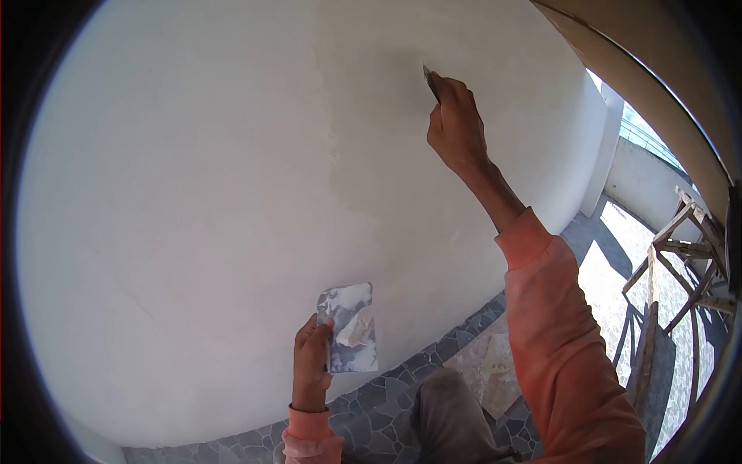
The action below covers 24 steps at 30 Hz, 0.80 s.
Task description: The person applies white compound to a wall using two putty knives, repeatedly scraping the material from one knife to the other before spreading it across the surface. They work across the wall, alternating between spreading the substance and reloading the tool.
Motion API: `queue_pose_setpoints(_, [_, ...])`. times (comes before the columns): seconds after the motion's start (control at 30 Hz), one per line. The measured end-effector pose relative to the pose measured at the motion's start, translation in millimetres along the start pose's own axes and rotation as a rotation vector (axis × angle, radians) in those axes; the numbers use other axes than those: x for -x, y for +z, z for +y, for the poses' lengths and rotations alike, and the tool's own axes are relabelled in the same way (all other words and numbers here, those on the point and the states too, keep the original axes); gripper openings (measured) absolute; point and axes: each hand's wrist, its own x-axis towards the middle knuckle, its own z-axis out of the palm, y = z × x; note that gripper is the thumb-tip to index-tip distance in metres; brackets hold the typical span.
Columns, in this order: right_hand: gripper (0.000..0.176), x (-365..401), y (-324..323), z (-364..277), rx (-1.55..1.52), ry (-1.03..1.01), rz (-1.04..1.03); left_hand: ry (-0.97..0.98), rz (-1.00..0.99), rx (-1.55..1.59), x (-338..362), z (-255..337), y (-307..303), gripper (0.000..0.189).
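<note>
"While the right hand (457, 127) is gripping that scraper-like tool (429, 78) up at the wall (193, 193), which step are we seeing?"

"Spreading or smoothing, I'd judge: the fingers are wrapping tightly round the tool, and its blade is pointing at the darker patch (371, 139), though I can't tell whether it's touching."

"And the left hand (312, 352)?"

"It's pinching the flat plate (338, 311) by its left edge, thumb on the face. White paste (356, 328) is sitting on the plate, which it's holding low, near the wall."

"So what is the next move calling for?"

"A shallow, even blade angle, I'd say, with the plate tipping too little to be losing its paste."

"Are any brands or labels showing?"

"None that I'm reading, on the plate or the orange-pink sleeves (553, 309)."
</note>
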Motion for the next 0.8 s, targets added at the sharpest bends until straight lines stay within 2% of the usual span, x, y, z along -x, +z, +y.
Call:
queue_pose_setpoints(0.1, [0.055, 9, 11, -22, 0.035, -0.077, 0.019, 0.009, -0.02, -0.012, 1, 1, 2, 0.037])
queue_pose_setpoints(0.23, [0.054, 38, 15, -48, 0.048, -0.387, 0.044, 0.013, -0.031, -0.015, -1, 0, -1, 0.037])
queue_pose_setpoints(0.33, [0.054, 48, -4, -45, -0.102, -0.517, -0.103, 0.006, -0.039, -0.012, -2, -1, -3, 0.036])
queue_pose_setpoints(0.43, [0.055, 45, -17, -34, -0.107, -0.517, -0.088, 0.003, -0.033, 0.009, -1, 0, -2, 0.033])
queue_pose_setpoints(0.5, [0.056, 31, -14, -30, -0.061, -0.439, 0.044, 0.001, -0.028, 0.015, -1, -1, -2, 0.032])
queue_pose_setpoints(0.57, [0.054, 19, -6, -32, 0.025, -0.411, 0.071, 0.003, -0.032, 0.006, -2, -1, -3, 0.032])
queue_pose_setpoints(0.67, [0.053, 15, 16, -49, 0.14, -0.406, 0.044, -0.011, -0.033, 0.004, 0, 2, -1, 0.032])
queue_pose_setpoints(0.8, [0.054, 42, 24, -68, 0.208, -0.505, 0.03, 0.006, -0.032, 0.015, 2, 3, 1, 0.032])
